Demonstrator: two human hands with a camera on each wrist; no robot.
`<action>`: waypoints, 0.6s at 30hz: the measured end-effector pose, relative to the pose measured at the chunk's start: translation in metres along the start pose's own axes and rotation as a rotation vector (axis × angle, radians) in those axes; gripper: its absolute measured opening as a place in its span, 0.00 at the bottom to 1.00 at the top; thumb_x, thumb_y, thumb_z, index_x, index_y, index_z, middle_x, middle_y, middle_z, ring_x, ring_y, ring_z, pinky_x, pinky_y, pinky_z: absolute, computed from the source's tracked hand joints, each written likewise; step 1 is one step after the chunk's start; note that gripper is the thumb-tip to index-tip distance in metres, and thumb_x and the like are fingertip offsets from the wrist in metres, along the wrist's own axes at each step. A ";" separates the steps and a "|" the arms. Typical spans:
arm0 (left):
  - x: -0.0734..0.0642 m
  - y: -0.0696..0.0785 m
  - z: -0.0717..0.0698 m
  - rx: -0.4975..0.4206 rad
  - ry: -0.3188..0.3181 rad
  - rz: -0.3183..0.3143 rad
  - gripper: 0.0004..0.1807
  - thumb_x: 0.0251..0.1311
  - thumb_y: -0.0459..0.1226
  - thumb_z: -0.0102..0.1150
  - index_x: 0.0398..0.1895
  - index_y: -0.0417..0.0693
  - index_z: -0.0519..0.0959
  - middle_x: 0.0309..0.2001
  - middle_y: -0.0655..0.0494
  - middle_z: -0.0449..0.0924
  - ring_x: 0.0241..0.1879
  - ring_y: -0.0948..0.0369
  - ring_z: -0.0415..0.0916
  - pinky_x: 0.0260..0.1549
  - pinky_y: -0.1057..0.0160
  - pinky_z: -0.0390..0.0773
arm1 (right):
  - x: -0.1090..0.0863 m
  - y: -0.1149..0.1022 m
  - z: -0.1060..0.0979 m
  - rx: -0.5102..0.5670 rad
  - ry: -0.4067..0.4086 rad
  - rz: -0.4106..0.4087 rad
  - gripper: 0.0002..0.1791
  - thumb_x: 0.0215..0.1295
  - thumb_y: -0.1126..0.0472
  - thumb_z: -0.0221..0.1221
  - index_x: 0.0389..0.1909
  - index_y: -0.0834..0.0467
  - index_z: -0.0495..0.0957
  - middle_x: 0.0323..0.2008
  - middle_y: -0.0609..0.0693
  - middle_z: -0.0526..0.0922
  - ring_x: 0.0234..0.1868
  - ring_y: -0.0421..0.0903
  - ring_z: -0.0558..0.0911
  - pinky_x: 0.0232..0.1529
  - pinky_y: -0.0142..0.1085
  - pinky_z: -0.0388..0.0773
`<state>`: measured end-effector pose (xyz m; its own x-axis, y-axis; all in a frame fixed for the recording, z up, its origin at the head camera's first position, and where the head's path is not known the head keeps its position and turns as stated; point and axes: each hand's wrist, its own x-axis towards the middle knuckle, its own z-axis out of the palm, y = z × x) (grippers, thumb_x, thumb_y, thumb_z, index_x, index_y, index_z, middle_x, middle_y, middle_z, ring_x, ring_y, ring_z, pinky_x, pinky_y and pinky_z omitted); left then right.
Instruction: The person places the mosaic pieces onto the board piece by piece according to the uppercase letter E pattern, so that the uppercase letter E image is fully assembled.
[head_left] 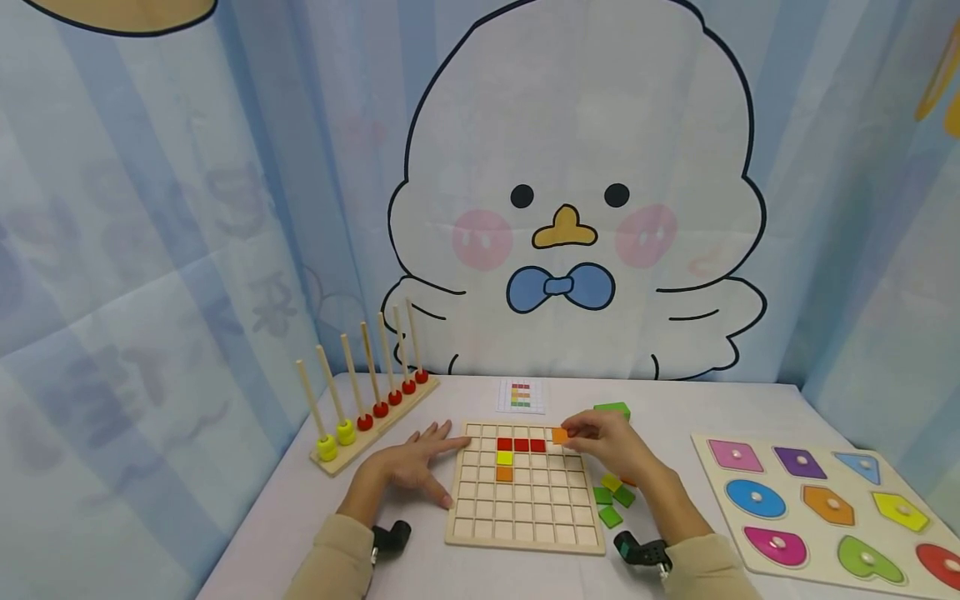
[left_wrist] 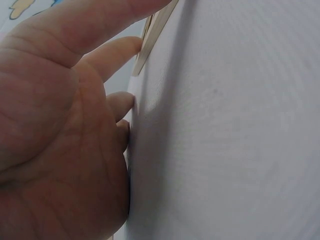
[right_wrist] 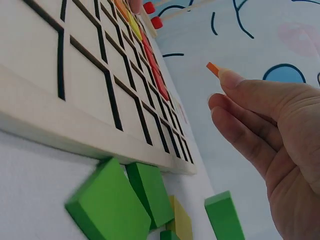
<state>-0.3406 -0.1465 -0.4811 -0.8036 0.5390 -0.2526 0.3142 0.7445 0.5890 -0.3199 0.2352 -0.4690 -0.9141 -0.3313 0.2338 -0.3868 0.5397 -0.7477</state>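
A wooden grid board [head_left: 525,547] lies on the table between the hands. In its upper rows sit several red tiles [head_left: 517,445] in a line, with a yellow tile [head_left: 505,458] and an orange tile [head_left: 505,474] below the leftmost. My right hand [head_left: 619,443] pinches another orange square tile [right_wrist: 213,68] between thumb and fingertips, raised over the board's upper right corner. My left hand [head_left: 408,463] rests at the board's left side, index finger and thumb spread against its edge; in the left wrist view its palm [left_wrist: 55,150] faces the camera.
Loose green tiles [head_left: 611,517] and a yellow tile [head_left: 611,482] lie right of the board, another green piece [head_left: 613,408] behind. A small pattern card [head_left: 521,397] lies beyond the board. At left stands a bead-and-peg rack [head_left: 375,418]; at right lies a shape puzzle board [head_left: 795,467].
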 end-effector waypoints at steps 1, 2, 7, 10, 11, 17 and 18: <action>0.000 0.000 0.000 0.002 0.000 0.001 0.57 0.43 0.52 0.83 0.80 0.73 0.63 0.86 0.50 0.37 0.85 0.47 0.27 0.81 0.40 0.29 | 0.000 -0.001 0.002 -0.002 -0.003 -0.009 0.13 0.67 0.62 0.69 0.51 0.59 0.86 0.45 0.53 0.88 0.41 0.43 0.85 0.45 0.29 0.85; 0.000 0.000 0.000 0.003 -0.001 0.002 0.57 0.43 0.52 0.83 0.80 0.73 0.63 0.86 0.50 0.37 0.85 0.47 0.27 0.82 0.40 0.29 | 0.001 -0.003 0.004 -0.005 -0.005 -0.020 0.13 0.67 0.62 0.69 0.50 0.59 0.86 0.44 0.53 0.88 0.41 0.43 0.85 0.44 0.29 0.85; -0.001 0.001 0.000 0.007 -0.004 0.006 0.57 0.44 0.51 0.83 0.80 0.71 0.63 0.86 0.49 0.36 0.85 0.47 0.27 0.82 0.41 0.29 | 0.003 -0.008 0.011 -0.038 0.019 -0.055 0.12 0.66 0.62 0.69 0.49 0.59 0.87 0.42 0.52 0.89 0.38 0.42 0.84 0.42 0.28 0.85; 0.000 0.001 0.000 0.009 -0.005 0.009 0.57 0.44 0.51 0.83 0.80 0.70 0.62 0.86 0.48 0.36 0.85 0.47 0.27 0.82 0.40 0.29 | 0.003 -0.010 0.014 -0.058 0.040 -0.064 0.12 0.66 0.61 0.70 0.48 0.58 0.87 0.41 0.51 0.89 0.38 0.41 0.84 0.42 0.28 0.84; 0.000 0.000 0.000 0.010 -0.005 0.011 0.57 0.44 0.51 0.83 0.80 0.70 0.62 0.86 0.48 0.36 0.85 0.46 0.27 0.82 0.40 0.29 | 0.004 -0.011 0.015 -0.060 0.043 -0.068 0.12 0.66 0.61 0.70 0.48 0.58 0.87 0.41 0.50 0.89 0.38 0.41 0.84 0.42 0.28 0.84; 0.000 0.001 0.000 0.006 -0.007 0.010 0.57 0.44 0.51 0.83 0.80 0.70 0.62 0.86 0.48 0.36 0.85 0.47 0.27 0.82 0.40 0.29 | 0.006 -0.011 0.022 -0.081 0.033 -0.106 0.11 0.66 0.61 0.70 0.47 0.58 0.87 0.40 0.47 0.88 0.37 0.37 0.83 0.41 0.29 0.85; 0.000 0.001 0.000 0.006 -0.006 0.008 0.57 0.44 0.51 0.83 0.80 0.70 0.62 0.86 0.48 0.36 0.85 0.47 0.27 0.82 0.40 0.29 | 0.006 -0.012 0.023 -0.083 0.029 -0.112 0.11 0.65 0.61 0.70 0.47 0.58 0.87 0.40 0.47 0.88 0.36 0.37 0.83 0.41 0.29 0.85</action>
<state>-0.3400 -0.1459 -0.4798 -0.7979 0.5472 -0.2528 0.3233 0.7425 0.5867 -0.3183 0.2089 -0.4729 -0.8672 -0.3716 0.3314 -0.4943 0.5630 -0.6623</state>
